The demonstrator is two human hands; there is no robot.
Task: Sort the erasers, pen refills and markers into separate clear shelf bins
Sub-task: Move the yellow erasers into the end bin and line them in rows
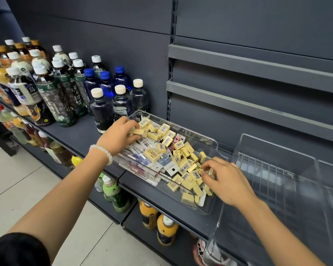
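While your left hand (121, 132) pinches an eraser (138, 132) at the mixed bin's (210, 140) far-left corner and your right hand (222, 180) curls onto erasers near its front edge, avoid snagging pen refills (140, 160).

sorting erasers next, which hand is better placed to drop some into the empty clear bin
Right. The right hand pinches erasers beside the empty clear bin; the left hand grips some at the mixed bin's far end.

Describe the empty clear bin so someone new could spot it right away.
Find the dark shelf holding bottled drinks. Right of the clear bin full of erasers sits a second clear bin. Unlike its neighbour, it has nothing inside.
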